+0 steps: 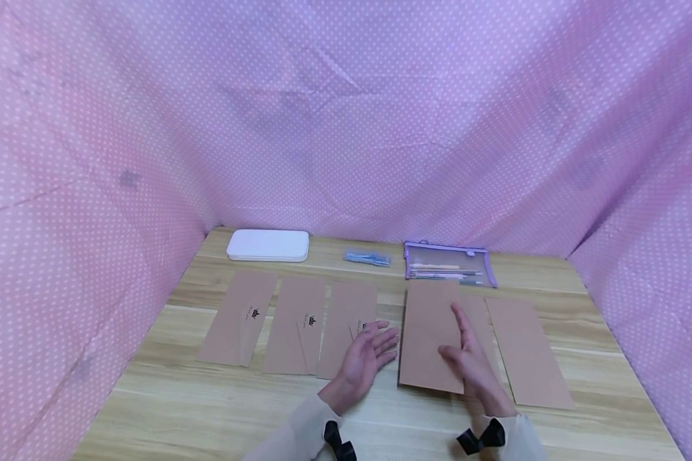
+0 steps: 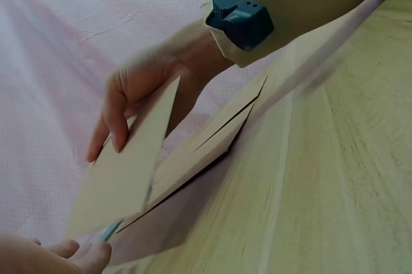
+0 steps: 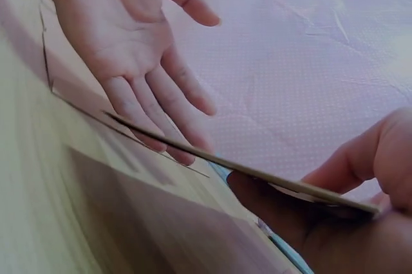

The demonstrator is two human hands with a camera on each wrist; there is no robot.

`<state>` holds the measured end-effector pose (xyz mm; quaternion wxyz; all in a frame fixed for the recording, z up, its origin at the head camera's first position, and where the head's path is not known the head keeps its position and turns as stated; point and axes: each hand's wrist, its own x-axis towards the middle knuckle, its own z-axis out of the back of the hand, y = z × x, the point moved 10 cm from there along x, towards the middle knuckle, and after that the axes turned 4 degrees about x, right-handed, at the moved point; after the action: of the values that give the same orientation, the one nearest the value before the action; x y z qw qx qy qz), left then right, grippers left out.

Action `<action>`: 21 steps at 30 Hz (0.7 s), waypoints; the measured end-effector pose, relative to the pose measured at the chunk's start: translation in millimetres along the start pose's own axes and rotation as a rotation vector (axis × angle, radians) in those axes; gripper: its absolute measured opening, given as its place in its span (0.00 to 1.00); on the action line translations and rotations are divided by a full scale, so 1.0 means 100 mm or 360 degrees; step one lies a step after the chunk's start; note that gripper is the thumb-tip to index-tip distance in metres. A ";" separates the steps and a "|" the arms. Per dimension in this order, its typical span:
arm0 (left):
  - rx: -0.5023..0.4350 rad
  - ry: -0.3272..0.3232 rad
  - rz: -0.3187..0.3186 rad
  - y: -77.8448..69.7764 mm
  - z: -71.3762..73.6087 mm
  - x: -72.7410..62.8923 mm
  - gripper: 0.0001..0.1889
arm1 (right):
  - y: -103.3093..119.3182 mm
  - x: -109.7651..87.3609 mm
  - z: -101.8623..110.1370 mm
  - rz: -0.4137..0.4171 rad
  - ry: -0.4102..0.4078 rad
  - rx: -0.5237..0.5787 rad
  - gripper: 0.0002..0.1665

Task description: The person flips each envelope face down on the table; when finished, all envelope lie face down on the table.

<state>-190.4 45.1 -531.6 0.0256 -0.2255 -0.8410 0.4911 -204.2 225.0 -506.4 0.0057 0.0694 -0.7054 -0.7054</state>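
Note:
In the head view my right hand (image 1: 475,365) holds a plain brown kraft-paper piece (image 1: 429,339), raised and tilted above the table. The right wrist view shows my right fingers pinching its edge, seen almost side-on. My left hand (image 1: 362,365) hovers to its left, palm turned up and fingers spread; in the right wrist view it holds nothing. Below the left hand lies a kraft-paper sleeve (image 1: 346,314) with a black crown print, partly covered by the fingers. Whether the held piece is one layer or several, I cannot tell.
Two more crown-printed sleeves, one on the far left (image 1: 236,320) and one beside it (image 1: 288,320), lie flat. Another brown piece (image 1: 530,352) rests at right. Along the back are a white case (image 1: 268,245), a small blue packet (image 1: 367,258) and a purple-edged pencil pouch (image 1: 446,256).

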 end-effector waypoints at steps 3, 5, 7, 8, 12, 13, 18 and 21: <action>0.0013 -0.0030 0.0020 0.02 0.01 0.00 0.27 | 0.02 -0.01 0.03 0.0002 -0.0022 0.0076 0.60; 0.0033 -0.0038 0.0032 0.04 0.00 0.00 0.26 | 0.04 0.00 0.04 0.0024 -0.0027 0.0121 0.60; 0.0046 -0.0037 0.0037 0.06 -0.02 0.00 0.26 | 0.05 0.00 0.04 0.0040 -0.0019 0.0173 0.59; 0.0055 -0.0036 0.0038 0.07 -0.03 -0.01 0.26 | 0.04 0.00 0.04 0.0044 -0.0015 0.0192 0.59; 0.0128 -0.0048 0.0028 0.10 -0.06 -0.04 0.29 | 0.02 0.00 0.03 0.0042 0.0009 0.0262 0.59; 0.0151 -0.0057 0.0026 0.10 -0.07 -0.04 0.29 | 0.01 0.00 0.02 0.0043 0.0016 0.0283 0.58; 0.0274 -0.0093 0.0003 0.09 -0.09 -0.07 0.29 | 0.00 -0.02 0.00 0.0063 0.0038 0.0343 0.57; 0.0328 -0.0111 0.0007 0.09 -0.09 -0.08 0.29 | 0.00 -0.03 -0.01 0.0070 0.0058 0.0372 0.56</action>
<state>-178.0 53.3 -533.1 0.0183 -0.2062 -0.7859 0.5827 -201.1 224.1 -506.1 0.0259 0.0669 -0.7839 -0.6167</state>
